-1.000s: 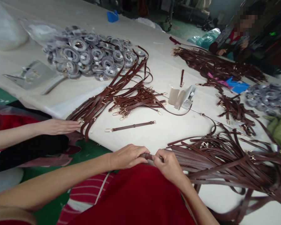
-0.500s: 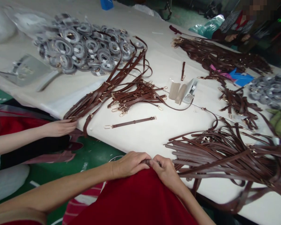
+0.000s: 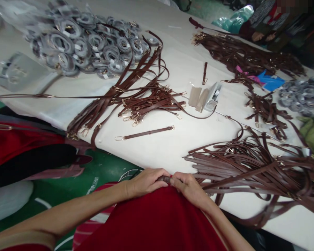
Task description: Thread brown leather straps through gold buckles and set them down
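Observation:
My left hand (image 3: 150, 180) and my right hand (image 3: 186, 184) meet close to my body, low in the middle of the view. Both are closed on a short stretch of brown leather strap (image 3: 164, 179), which shows between the fingertips; the rest of it is hidden. Just right of my right hand lies a large bundle of long brown straps (image 3: 238, 167). Beyond my hands, a single short strap (image 3: 149, 133) with gold-coloured hardware lies flat on the white table (image 3: 146, 153).
Coiled straps in clear bags (image 3: 94, 45) are heaped far left. A pile of short straps (image 3: 151, 103) sits mid-table beside a small open box (image 3: 211, 97). At left, a co-worker's strap (image 3: 75, 97) stretches across the table edge. Another person's hands (image 3: 263, 36) show at top right.
The co-worker's hand at left has drawn back to the left edge, pulling a long strap out across the table. My hands stay together, with slightly more strap showing between them.

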`<state>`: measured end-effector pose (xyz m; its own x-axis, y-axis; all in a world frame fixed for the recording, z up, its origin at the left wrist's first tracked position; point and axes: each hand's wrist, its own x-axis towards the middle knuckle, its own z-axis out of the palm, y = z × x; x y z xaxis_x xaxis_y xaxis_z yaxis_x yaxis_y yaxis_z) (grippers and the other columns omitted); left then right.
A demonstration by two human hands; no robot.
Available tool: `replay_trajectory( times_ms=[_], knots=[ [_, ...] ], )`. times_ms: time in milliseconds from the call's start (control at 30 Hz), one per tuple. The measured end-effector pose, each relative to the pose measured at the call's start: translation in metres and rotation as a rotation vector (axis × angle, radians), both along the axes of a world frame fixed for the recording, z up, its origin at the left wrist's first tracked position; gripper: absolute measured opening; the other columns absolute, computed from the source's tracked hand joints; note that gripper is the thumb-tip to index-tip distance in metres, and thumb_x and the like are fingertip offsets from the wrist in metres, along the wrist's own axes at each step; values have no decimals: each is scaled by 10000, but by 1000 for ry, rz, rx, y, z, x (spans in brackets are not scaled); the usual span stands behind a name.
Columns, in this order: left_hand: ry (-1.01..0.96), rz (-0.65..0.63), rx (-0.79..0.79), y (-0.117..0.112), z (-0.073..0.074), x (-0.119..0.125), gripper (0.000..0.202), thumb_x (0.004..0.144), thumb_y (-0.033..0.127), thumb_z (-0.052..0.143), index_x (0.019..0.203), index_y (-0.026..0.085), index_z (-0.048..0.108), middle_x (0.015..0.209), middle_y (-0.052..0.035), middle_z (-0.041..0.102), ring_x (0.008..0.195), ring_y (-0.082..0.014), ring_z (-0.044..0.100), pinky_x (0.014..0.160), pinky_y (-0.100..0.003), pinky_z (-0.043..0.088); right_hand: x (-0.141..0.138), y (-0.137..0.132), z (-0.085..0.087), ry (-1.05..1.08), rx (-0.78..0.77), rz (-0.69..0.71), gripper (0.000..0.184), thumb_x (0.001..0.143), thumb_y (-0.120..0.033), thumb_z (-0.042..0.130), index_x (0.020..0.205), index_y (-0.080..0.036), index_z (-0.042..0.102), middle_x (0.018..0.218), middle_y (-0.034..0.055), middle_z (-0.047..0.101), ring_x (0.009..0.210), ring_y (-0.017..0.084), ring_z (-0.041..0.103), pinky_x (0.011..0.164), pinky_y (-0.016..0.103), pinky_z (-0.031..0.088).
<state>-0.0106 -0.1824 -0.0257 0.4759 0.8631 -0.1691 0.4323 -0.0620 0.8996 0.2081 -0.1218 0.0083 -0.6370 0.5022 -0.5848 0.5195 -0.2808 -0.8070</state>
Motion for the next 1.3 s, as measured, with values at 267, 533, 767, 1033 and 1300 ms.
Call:
replay_trajectory(
  times_ms=[267,533,767,1033,1300],
  knots=[
    [-16,14,-38,-1,-1,0,429,995,563,383,1100,197,581,939,-62,717,814,-185,655,748,-270,481,-14,-7,-6,93,-97,-66,338,909,-465,541,711,-191,533,615,-65,369,593,113,327,552,265,238],
    [-32,44,-92,-1,2,0,454,973,579,425,1120,189,605,979,-59,725,826,-183,650,776,-271,479,-11,11,4,48,-26,100,352,911,-441,532,674,-183,562,572,-61,444,563,112,383,558,261,277],
    [-109,195,-360,11,15,-17,302,883,457,589,1010,190,650,853,2,684,768,-172,590,735,-264,449,9,42,5,61,-146,77,480,899,-604,542,696,-175,609,632,-21,576,609,124,504,623,255,369],
    [-128,323,-521,21,20,-62,337,834,502,625,926,177,625,670,32,588,670,-159,528,664,-261,386,58,61,-5,-41,-100,-98,428,797,-588,662,696,-194,533,577,-75,407,517,97,348,502,246,239],
    [-145,119,-655,36,27,-65,423,848,585,609,958,178,570,755,-13,685,548,-126,496,533,-240,346,54,70,1,-51,12,-100,380,816,-507,668,666,-188,525,579,-73,367,546,99,300,523,262,209]
  ],
)
